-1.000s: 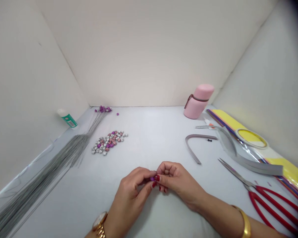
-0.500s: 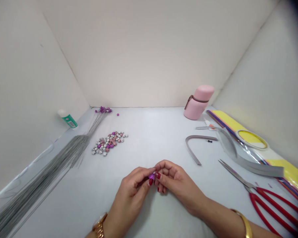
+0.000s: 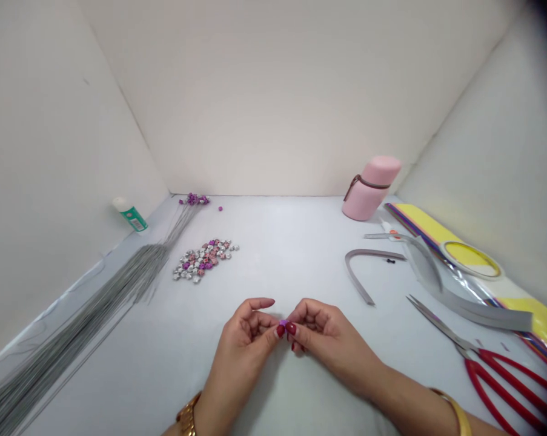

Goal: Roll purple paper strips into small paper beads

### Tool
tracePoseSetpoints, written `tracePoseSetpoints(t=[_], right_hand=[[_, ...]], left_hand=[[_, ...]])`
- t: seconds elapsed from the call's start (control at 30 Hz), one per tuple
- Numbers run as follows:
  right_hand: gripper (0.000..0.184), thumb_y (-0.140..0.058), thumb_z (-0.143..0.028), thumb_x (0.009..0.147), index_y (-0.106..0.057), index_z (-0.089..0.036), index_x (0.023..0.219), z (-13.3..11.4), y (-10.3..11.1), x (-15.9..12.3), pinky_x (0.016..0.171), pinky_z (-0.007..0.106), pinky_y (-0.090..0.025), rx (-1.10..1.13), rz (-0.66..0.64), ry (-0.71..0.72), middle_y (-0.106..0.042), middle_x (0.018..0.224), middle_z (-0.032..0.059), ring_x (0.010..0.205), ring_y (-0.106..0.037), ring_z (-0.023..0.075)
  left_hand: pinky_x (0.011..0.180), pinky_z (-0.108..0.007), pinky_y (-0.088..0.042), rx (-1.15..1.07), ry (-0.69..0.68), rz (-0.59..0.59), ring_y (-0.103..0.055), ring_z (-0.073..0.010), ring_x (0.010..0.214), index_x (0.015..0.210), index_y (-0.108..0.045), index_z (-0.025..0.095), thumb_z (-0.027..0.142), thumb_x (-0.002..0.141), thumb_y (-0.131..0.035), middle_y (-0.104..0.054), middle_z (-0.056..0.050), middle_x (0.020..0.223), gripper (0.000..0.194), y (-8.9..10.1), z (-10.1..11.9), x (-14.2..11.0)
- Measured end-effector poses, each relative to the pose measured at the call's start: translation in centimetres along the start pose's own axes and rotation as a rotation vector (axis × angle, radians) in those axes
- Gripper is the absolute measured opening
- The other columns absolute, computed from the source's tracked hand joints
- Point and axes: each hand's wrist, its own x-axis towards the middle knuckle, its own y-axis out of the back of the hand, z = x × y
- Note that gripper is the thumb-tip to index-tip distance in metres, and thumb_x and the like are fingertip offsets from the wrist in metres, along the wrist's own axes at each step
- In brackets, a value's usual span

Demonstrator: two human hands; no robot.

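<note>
Between both hands, low in the middle of the view, is a small shiny purple paper star (image 3: 283,323), mostly covered by fingertips. My left hand (image 3: 250,339) pinches it with the thumb and a bent finger, its index finger stretched out above. My right hand (image 3: 323,333) has thumb and index finger closed on the star's other side, the two thumb tips side by side. A pile of small silver, pink and purple stars (image 3: 205,260) lies beyond my left hand. Red-handled scissors (image 3: 464,348) rest to the right, blades pointing away.
At left lies a long bundle of thin grey wires (image 3: 114,297) tipped with purple stars (image 3: 194,199). A glue bottle (image 3: 132,217) leans by the left wall. A pink flask (image 3: 368,191), grey strips (image 3: 477,312), a tape roll (image 3: 470,259) and coloured sheets (image 3: 418,221) occupy the right.
The purple star has turned between the fingertips. My left index finger has lifted off and straightened, and the thumbs have come together. The whole view has shifted slightly.
</note>
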Motion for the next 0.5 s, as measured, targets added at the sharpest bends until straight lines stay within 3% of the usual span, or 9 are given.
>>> tracePoseSetpoints(t=[0.1, 0.5], right_hand=[[0.014, -0.056, -0.023, 0.078, -0.051, -0.016, 0.066, 0.15, -0.09, -0.15, 0.053, 0.022, -0.036, -0.107, -0.020, 0.031, -0.052, 0.054, -0.0030, 0.053, -0.047, 0.0098], [0.016, -0.054, -0.027, 0.079, -0.051, -0.015, 0.069, 0.10, 0.04, 0.24, 0.052, 0.022, -0.037, -0.022, -0.052, -0.012, -0.054, 0.053, -0.0019, 0.052, -0.048, 0.0097]], left_hand=[[0.055, -0.019, -0.039, 0.061, -0.005, 0.086, -0.054, -0.0089, 0.058, 0.098, -0.047, 0.015, 0.020, 0.071, -0.063, -0.061, 0.002, 0.065, 0.032, 0.12, 0.30, -0.04], [0.064, -0.022, -0.044, -0.042, 0.077, 0.042, -0.060, -0.0113, 0.066, 0.098, -0.054, 0.014, 0.018, 0.070, -0.064, -0.066, -0.002, 0.072, 0.030, 0.50, 0.40, -0.02]])
